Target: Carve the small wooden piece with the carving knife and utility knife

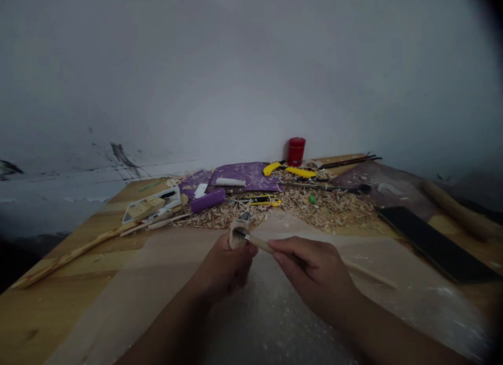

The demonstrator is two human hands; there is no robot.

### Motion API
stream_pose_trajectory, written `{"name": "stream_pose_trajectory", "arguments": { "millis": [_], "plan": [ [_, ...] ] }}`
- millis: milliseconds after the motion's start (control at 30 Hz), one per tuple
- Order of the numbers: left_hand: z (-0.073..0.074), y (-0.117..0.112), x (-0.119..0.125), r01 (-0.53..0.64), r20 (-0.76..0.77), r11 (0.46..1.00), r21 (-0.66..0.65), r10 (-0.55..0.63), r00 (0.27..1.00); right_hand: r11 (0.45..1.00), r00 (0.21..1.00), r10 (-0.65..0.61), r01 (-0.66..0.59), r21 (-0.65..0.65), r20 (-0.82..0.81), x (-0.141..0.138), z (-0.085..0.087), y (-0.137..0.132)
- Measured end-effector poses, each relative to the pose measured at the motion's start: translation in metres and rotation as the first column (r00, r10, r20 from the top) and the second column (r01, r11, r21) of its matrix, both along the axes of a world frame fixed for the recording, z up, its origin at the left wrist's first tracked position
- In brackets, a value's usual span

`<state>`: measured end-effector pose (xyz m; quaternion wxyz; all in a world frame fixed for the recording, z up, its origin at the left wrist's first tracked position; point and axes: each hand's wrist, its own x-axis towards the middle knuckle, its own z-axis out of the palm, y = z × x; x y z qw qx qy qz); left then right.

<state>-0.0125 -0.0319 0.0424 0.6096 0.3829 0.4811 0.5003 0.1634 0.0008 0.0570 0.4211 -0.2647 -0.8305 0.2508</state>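
Low over the front of the table, my left hand [228, 268] is closed around a small pale wooden piece [237, 236] with a hollowed opening facing up. In my right hand [312, 265] is a carving tool [260, 244] with a pale wooden handle, gripped between thumb and fingers. Its metal tip reaches into the hollow of the wooden piece; the exact shape of the blade is hidden there. Behind my right hand a thin wooden rod [369, 273] shows on the plastic sheet [283, 323].
Wood shavings [334, 205] cover the back of the table, with yellow-handled cutters [301, 172], purple sheets [247, 175] and a red canister [296, 151] by the wall. At left lie a white tray [128, 216] and a long stick [74, 255]; at right, a dark flat board [436, 242].
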Motion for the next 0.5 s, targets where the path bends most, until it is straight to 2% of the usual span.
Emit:
{"name": "stream_pose_trajectory", "arguments": {
  "millis": [167, 367, 500],
  "plan": [
    [-0.002, -0.001, -0.003, 0.02, -0.132, 1.0, 0.015, -0.018, 0.991, 0.999, 0.997, -0.001, -0.003, 0.053, 0.079, 0.003, 0.004, 0.002],
    [-0.004, 0.0, -0.003, 0.037, -0.143, 0.999, -0.006, -0.037, 0.989, 0.987, 0.984, -0.028, -0.001, 0.16, 0.176, 0.006, 0.009, 0.003],
    [-0.003, 0.002, -0.003, 0.031, -0.099, 0.999, -0.031, -0.034, 0.994, 0.986, 0.98, -0.008, -0.025, 0.162, 0.198, 0.014, 0.011, 0.011]
  ]
}}
